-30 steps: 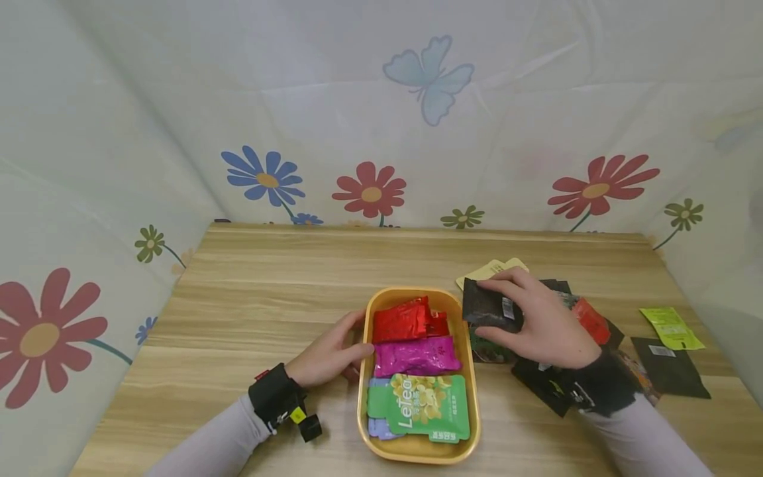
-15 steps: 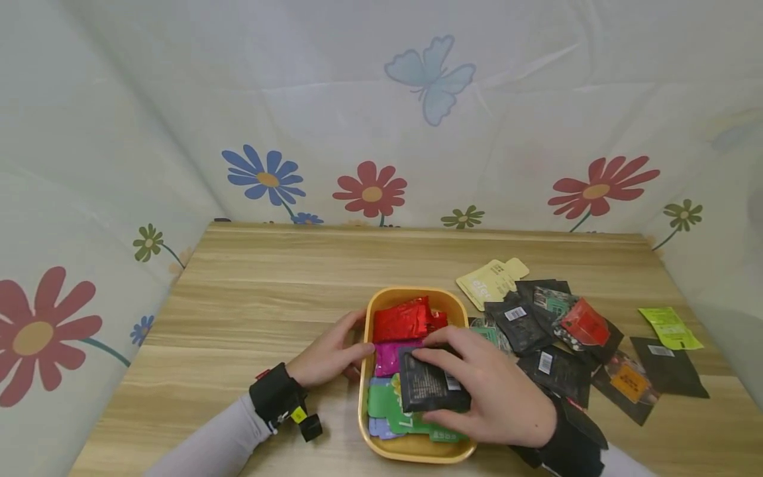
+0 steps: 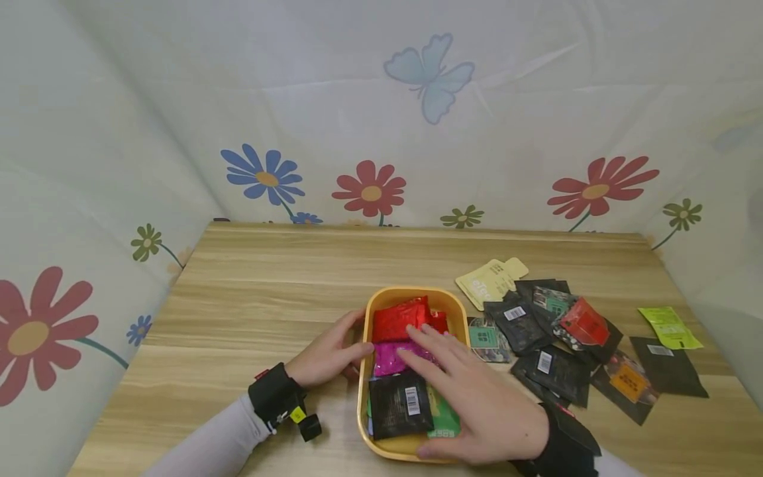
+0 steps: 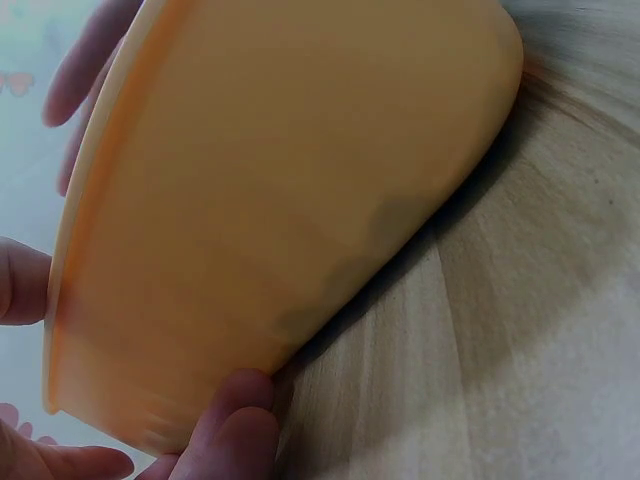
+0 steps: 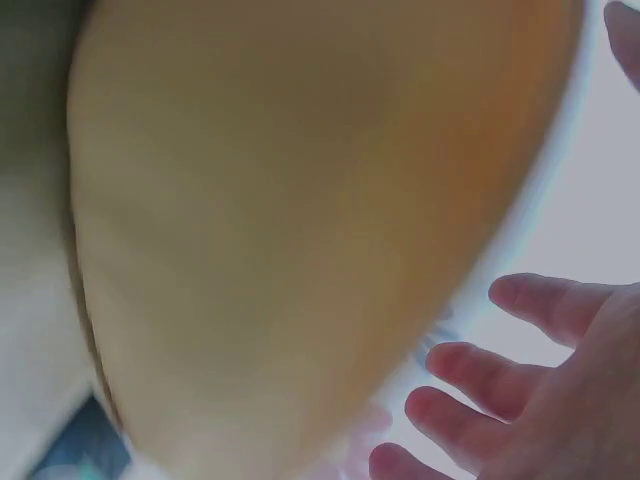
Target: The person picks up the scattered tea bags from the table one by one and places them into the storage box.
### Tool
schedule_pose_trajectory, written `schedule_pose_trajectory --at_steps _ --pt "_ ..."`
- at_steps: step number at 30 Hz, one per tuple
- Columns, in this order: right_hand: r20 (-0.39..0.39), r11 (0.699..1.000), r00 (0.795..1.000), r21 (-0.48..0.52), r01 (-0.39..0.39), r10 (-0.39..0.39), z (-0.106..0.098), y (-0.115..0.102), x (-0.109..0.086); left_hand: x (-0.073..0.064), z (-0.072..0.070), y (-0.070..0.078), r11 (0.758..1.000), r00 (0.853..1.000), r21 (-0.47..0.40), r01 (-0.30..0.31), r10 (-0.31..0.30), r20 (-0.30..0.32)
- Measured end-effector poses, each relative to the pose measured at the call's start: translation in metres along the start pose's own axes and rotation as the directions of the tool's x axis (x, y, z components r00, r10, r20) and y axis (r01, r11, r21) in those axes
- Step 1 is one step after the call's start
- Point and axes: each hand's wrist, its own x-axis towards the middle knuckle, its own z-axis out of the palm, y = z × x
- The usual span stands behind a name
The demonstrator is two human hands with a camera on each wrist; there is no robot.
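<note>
"What are the two hands doing?"

"The left hand [image 3: 324,358] grips the tub [image 4: 300,150] at its left side, thumb at the rim and fingers against the outer wall. The right hand [image 3: 483,407] holds nothing: its fingers are spread, above the right part of the tub. Whether a fingertip touches anything in there, I can't tell."

"So where is the tub?"

"On the counter [image 3: 286,285], between the hands."

"And inside it?"

"One black packet [image 3: 391,412], barcode up, lies over one green packet [image 3: 442,417] at the near end. One magenta packet [image 3: 389,358] crosses the middle, partly hidden by the right hand. At the far end, at least two red packets [image 3: 399,319]."

"What lies to the right?"

"One yellow packet [image 3: 484,285], just behind a loose pile. In the pile I count two green-labelled packets [image 3: 484,338], one red-labelled packet [image 3: 585,323] and one orange-labelled packet [image 3: 626,381]. The pile's black packets [image 3: 566,379] overlap, so no sure total, but two barcodes show on them. Farthest right, one lime packet [image 3: 669,328] overlaps one dark packet [image 3: 670,374], which has its own barcode."

"Behind all that?"

"A pale cloth [image 3: 322,66] printed with flowers [image 3: 371,193] and one butterfly [image 3: 432,79]."
</note>
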Motion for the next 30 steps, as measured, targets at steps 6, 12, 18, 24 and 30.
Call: schedule_pose_trajectory --at_steps 6,12,18,24,30 --pt "-0.167 0.993 0.984 -0.095 -0.074 0.057 -0.02 0.034 -0.002 -0.001 0.0 0.0 1.0 1.0 -0.016 0.004 -0.004 0.0" --pt "-0.24 0.954 0.953 -0.19 -0.233 0.185 -0.031 0.078 -0.008 -0.001 0.0 0.001 1.0 1.0 -0.017 0.004 -0.004 0.001" --pt "-0.222 0.883 0.92 -0.278 -0.377 0.323 -0.032 0.11 -0.016 -0.001 0.0 0.002 1.0 1.0 -0.018 -0.001 0.001 0.005" --pt "-0.253 0.777 0.846 -0.336 -0.532 0.47 -0.032 0.124 -0.022 0.0 0.001 0.002 1.0 1.0 -0.004 0.005 -0.005 0.006" --pt "-0.226 0.72 0.797 -0.344 -0.603 0.56 -0.032 0.129 -0.022 -0.001 0.001 0.002 1.0 1.0 -0.005 0.006 -0.006 0.006"
